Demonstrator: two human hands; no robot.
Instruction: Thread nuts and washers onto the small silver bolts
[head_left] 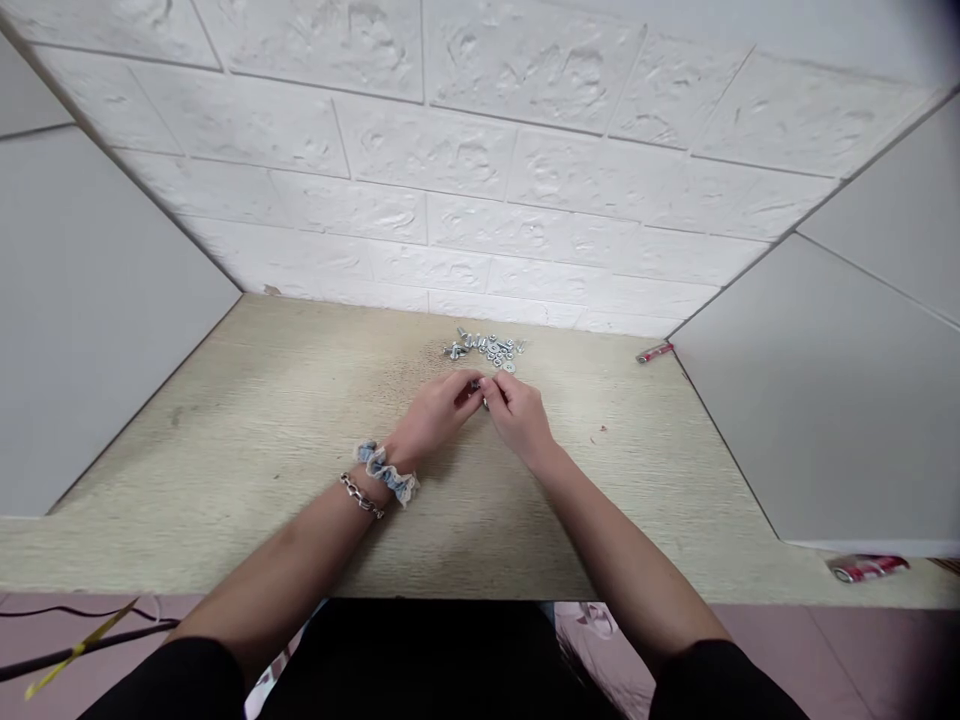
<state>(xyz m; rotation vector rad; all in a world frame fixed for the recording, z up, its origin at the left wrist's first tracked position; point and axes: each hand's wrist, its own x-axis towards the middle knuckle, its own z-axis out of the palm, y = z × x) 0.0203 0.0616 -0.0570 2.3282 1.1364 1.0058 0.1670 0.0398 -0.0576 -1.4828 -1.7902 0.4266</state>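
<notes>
My left hand [441, 408] and my right hand [516, 412] meet over the tabletop, fingertips pinched together. Between them a small metal fastener [486, 404] shows in part; the fingers cover most of it, and whether it is a bolt, a nut or both I cannot tell. Just beyond my fingers lies a loose pile of silver bolts [455, 350], with hex nuts [497, 361] among them. A flat washer [509, 367] rests at the pile's near edge, close to my right fingertips.
The pale wooden table [300, 400] runs back to a white brick-patterned wall [465, 200]. Grey panels stand at the left [112, 300] and right [810, 350]. Red battery-like cylinders lie by the right panel, one far [655, 352], one near [868, 568]. Cables [90, 650] hang at lower left.
</notes>
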